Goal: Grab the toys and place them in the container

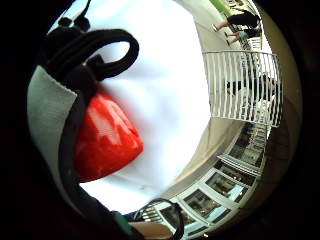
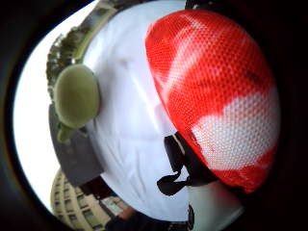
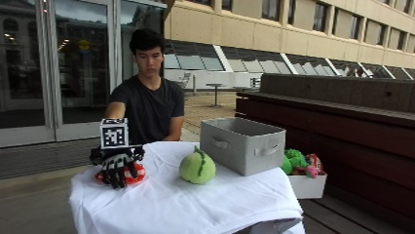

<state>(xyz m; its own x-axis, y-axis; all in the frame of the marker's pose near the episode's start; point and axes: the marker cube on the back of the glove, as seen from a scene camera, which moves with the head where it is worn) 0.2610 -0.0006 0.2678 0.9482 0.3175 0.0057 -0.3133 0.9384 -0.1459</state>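
In the outside view my gloved right hand (image 3: 117, 165) lies over a red toy (image 3: 136, 174) at the left end of the white-clothed table (image 3: 188, 202), its fingers curled down around it. That red toy (image 2: 216, 91) fills much of the thumb side palm view and shows beside the palm straps (image 1: 106, 140) in the other. A green plush toy (image 3: 197, 167) stands at the table's middle, apart from my hand. Just right of it sits the grey fabric container (image 3: 243, 145), open at the top. The green toy (image 2: 77, 96) and the container (image 2: 76, 159) also show in the thumb side view.
A white box (image 3: 309, 186) holding several small colourful toys (image 3: 297, 161) sits on the dark bench to the right of the table. The person sits behind the table's left half. White cloth lies bare in front of the green toy.
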